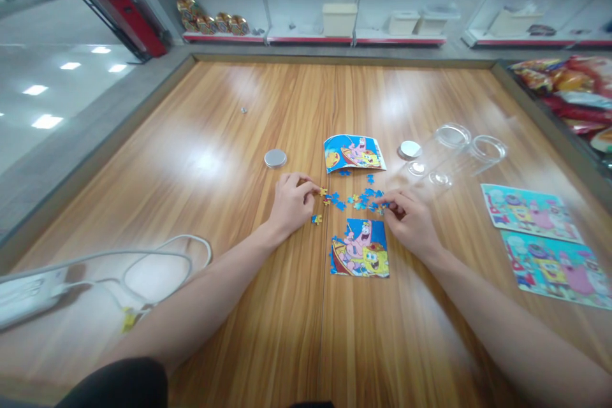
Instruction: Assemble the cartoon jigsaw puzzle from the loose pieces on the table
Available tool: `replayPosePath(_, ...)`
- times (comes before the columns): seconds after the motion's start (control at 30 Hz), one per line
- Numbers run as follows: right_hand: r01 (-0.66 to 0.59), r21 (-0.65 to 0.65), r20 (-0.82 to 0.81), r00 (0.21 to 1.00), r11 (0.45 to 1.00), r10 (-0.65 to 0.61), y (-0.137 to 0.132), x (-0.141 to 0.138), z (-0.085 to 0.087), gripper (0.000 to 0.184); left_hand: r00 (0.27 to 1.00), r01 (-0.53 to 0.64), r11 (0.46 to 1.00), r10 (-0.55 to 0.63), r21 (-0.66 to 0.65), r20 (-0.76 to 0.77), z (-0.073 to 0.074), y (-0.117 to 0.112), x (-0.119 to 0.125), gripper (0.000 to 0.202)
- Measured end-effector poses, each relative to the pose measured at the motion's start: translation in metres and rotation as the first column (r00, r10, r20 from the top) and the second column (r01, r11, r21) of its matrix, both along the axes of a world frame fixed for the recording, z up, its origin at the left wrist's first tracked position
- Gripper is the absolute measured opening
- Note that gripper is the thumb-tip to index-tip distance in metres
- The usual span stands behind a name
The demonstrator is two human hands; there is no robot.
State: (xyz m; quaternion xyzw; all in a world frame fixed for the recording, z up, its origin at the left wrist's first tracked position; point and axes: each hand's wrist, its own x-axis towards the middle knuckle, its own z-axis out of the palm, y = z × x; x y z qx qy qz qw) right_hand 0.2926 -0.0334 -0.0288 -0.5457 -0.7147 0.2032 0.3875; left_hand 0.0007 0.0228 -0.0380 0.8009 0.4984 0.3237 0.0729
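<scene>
A partly built cartoon jigsaw (361,248) lies on the wooden table (215,159) in front of me. Several loose blue and yellow pieces (356,199) are scattered just beyond it. My left hand (291,204) rests on the table left of the pieces, its fingertips pinching a small yellow piece (324,192). My right hand (408,217) sits right of the puzzle, fingers closed on a piece (381,208) at the edge of the pile. A printed reference picture (352,153) lies farther back.
Two round metal lids (275,158) (410,150) and two clear plastic jars (444,153) lie behind the puzzle. Two finished puzzle cards (530,211) (557,264) sit at right. A white power strip and cable (143,268) lie near left. Snack bags (571,92) are at far right.
</scene>
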Motion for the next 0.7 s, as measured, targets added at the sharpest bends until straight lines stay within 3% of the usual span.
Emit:
replayPosePath(0.5, -0.007, -0.032, -0.015, 1.0, 0.999, 0.007, 0.0, -0.003, 0.0, 0.012, 0.994, 0.112, 0.994, -0.112, 0.003, 0.0, 0.001, -0.001, 0.001, 0.021)
replayPosePath(0.63, -0.019, -0.046, -0.037, 0.999, 0.999, 0.017, -0.001, -0.004, 0.001, 0.01, 0.992, 0.122, 0.99, -0.124, 0.074, 0.027, 0.008, -0.005, 0.003, 0.021)
replayPosePath(0.7, -0.03, -0.032, -0.034, 0.999, 0.999, 0.029, -0.001, -0.005, 0.002, 0.01, 0.981, 0.192, 0.976, -0.195, 0.1, 0.018, 0.013, -0.009, 0.004, 0.026)
